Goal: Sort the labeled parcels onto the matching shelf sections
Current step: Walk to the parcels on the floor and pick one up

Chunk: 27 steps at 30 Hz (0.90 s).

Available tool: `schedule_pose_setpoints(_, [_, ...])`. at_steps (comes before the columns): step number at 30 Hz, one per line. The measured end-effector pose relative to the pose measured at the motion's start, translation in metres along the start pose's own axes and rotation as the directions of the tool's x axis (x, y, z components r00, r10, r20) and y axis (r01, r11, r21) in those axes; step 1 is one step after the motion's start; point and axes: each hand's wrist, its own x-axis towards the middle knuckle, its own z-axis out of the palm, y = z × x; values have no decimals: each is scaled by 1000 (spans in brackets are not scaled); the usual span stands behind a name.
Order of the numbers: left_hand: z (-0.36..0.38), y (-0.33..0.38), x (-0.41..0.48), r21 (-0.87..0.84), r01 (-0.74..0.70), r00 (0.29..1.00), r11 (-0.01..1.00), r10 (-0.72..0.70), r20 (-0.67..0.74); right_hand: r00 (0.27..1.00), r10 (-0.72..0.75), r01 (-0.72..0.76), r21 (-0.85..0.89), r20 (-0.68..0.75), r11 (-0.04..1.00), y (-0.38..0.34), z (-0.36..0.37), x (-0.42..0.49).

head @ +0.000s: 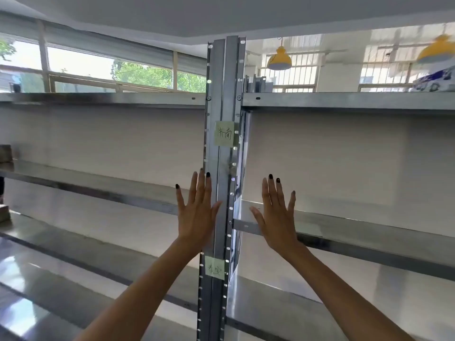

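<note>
My left hand (197,212) and my right hand (277,215) are raised flat, fingers spread, palms toward a metal shelving rack; neither holds anything. Between them runs the rack's upright post (222,99). A pale green sticky label (224,133) with handwritten characters is stuck on the post above the hands, and a second green label (215,267) sits on it below my left wrist. Bare metal shelf boards (369,228) extend left and right of the post. At the far left edge, part of a brown parcel (5,153) shows on a shelf.
The top shelf (344,100) runs at eye level. A blue and white packet (435,81) lies on it at the far right. Yellow lamps (279,60) hang behind the rack. Windows fill the back left. Another brown box edge (4,212) shows lower left.
</note>
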Motion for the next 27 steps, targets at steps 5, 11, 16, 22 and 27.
schedule_pose_setpoints(5, [7, -19, -1, 26, -7, 1000, 1000, 7, 2, 999, 33, -34, -76, -19, 997, -5, 6, 0])
schedule_pose_setpoints(11, [13, -20, -8, -42, -35, 996, 999, 39, 84, 998, 57, -55, -118, 9, 991, -7, 8, -13])
schedule_pose_setpoints(16, [21, -7, -13, -99, -83, 990, 992, 93, 102, 996, 88, -87, -150, 5, 985, 1, 7, -26])
schedule_pose_setpoints(22, [30, 32, -13, -197, -133, 983, 971, 154, 96, 994, 108, -112, -221, -32, 969, 24, -11, -45])
schedule_pose_setpoints(27, [38, 86, -18, -308, -180, 973, 934, 215, 85, 982, 187, -187, -280, -28, 942, 59, -37, -74])
